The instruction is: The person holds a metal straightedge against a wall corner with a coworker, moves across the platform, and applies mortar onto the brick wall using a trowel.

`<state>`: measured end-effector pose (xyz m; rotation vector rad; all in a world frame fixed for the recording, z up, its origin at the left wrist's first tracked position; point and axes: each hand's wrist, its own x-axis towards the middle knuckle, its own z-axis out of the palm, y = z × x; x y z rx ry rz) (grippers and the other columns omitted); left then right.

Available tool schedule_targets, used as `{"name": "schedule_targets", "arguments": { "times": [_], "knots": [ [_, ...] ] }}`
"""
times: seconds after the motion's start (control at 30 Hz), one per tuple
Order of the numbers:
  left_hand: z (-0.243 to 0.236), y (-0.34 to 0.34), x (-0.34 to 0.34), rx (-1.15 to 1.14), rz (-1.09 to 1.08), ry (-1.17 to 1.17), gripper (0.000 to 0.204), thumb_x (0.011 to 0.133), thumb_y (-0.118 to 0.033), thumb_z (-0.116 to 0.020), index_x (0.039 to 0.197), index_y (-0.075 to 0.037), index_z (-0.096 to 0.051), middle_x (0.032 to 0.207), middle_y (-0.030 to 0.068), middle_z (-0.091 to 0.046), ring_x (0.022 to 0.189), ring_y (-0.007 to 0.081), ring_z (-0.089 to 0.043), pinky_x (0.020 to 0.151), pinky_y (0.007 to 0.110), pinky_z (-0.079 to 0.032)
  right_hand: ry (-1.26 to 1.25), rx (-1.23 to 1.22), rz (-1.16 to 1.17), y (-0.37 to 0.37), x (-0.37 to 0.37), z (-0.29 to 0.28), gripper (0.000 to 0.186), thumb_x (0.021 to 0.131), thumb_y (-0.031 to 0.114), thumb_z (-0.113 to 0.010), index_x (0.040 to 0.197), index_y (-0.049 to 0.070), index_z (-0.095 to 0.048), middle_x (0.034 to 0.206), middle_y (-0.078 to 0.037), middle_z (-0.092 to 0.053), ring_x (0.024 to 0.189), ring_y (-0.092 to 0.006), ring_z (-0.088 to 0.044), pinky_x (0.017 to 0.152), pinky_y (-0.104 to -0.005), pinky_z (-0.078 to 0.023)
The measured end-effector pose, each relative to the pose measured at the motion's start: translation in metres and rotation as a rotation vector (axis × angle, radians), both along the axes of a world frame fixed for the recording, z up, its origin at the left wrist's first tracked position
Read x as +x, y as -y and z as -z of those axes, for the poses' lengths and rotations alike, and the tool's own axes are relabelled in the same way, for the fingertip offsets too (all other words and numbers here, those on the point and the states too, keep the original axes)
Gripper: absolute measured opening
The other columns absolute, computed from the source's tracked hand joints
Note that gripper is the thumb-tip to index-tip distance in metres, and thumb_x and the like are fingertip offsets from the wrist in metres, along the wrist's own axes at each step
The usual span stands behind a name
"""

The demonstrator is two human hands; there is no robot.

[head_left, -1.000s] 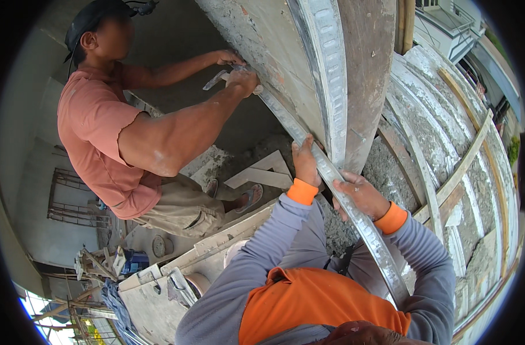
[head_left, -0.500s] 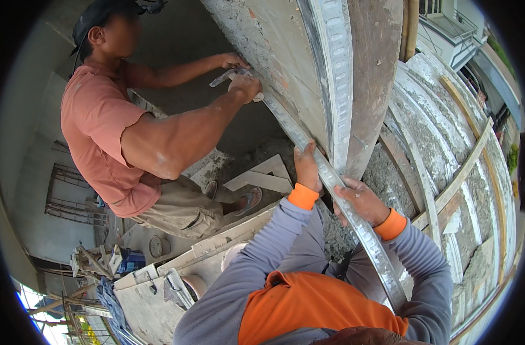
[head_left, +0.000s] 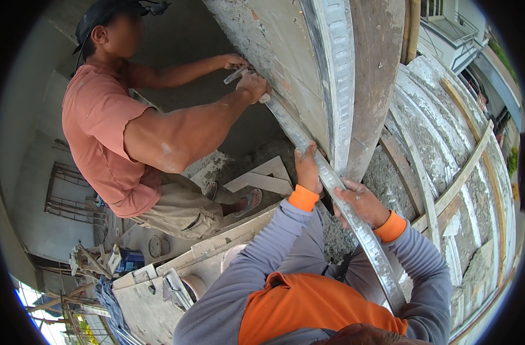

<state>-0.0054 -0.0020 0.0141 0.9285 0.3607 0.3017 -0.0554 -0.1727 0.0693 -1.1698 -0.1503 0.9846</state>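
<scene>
Co-worker's near hand (head_left: pixel 253 87) slightly rightward; right grip (head_left: pixel 364 204) on metal bar (head_left: pixel 364 233)

Grey floor (head_left: pixel 135 237) seen at left; a blue bucket (head_left: pixel 130 261) and a round grey pail (head_left: pixel 157 247) stood on it; angled pale boards (head_left: pixel 266 176) laid near a sandalled foot (head_left: pixel 251 201); pale platform (head_left: pixel 137 300), lower left, topped by flat greyish pieces (head_left: pixel 178 287); round tub (head_left: pixel 198 287) alongside, base hidden.

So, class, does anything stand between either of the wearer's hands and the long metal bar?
Nothing visible does: the left hand and right hand both touch the metal bar directly. A co-worker's hand is at its far end, beyond the left hand.
</scene>
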Motion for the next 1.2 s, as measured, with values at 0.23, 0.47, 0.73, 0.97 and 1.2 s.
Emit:
{"name": "schedule_targets", "arguments": {
  "times": [0.23, 0.47, 0.73, 0.97, 1.2],
  "knots": [
    [-0.0004, 0.0006, 0.0006, 0.000, -0.008, -0.015, 0.016, 0.092, -0.016, -0.052, 0.103, -0.006, -0.050, 0.087, 0.0075, -0.059, 0.074, 0.0189, -0.063, 0.065, 0.035, -0.054, 0.001, -0.007, 0.025, -0.0003, -0.0013, -0.0027, 0.036, 0.096, 0.026, -0.050, 0.126, 0.007, -0.047, 0.065, -0.008, -0.060, 0.042, -0.0162, -0.055, 0.039, -0.0264, -0.044],
    [0.0008, 0.0005, 0.0012, 0.011, -0.007, 0.021, 0.012, 0.093, -0.017, -0.052, 0.098, -0.007, -0.050, 0.079, 0.0052, -0.057, 0.065, 0.0162, -0.061, 0.058, 0.032, -0.053, 0.001, 0.000, 0.015, 0.0007, -0.0014, -0.0030, 0.035, 0.096, 0.025, -0.049, 0.125, 0.006, -0.047, 0.065, -0.008, -0.060, 0.042, -0.0166, -0.055, 0.040, -0.0270, -0.045],
    [-0.0007, 0.0021, 0.0006, 0.019, -0.036, -0.005, 0.011, 0.092, -0.017, -0.053, 0.097, -0.007, -0.050, 0.074, 0.0042, -0.055, 0.061, 0.0161, -0.058, 0.055, 0.031, -0.051, -0.002, 0.005, 0.010, 0.0009, -0.0008, -0.0032, 0.034, 0.096, 0.025, -0.049, 0.124, 0.005, -0.048, 0.065, -0.008, -0.061, 0.043, -0.0166, -0.057, 0.041, -0.0266, -0.045],
    [-0.0002, 0.0016, 0.0021, 0.000, -0.020, 0.003, 0.011, 0.092, -0.017, -0.053, 0.096, -0.007, -0.050, 0.075, 0.0048, -0.055, 0.062, 0.0164, -0.058, 0.056, 0.032, -0.051, 0.028, -0.015, 0.010, 0.0009, -0.0012, -0.0039, 0.036, 0.096, 0.025, -0.049, 0.125, 0.005, -0.047, 0.065, -0.008, -0.060, 0.044, -0.0164, -0.057, 0.041, -0.0264, -0.045],
    [-0.0004, 0.0021, 0.0023, -0.005, -0.046, -0.006, 0.011, 0.092, -0.018, -0.053, 0.093, -0.007, -0.051, 0.070, 0.0051, -0.055, 0.056, 0.0162, -0.057, 0.051, 0.031, -0.050, 0.025, -0.005, 0.004, -0.0005, -0.0008, -0.0027, 0.036, 0.096, 0.027, -0.050, 0.126, 0.007, -0.047, 0.065, -0.008, -0.060, 0.044, -0.0166, -0.056, 0.041, -0.0261, -0.044]
  ]
}}
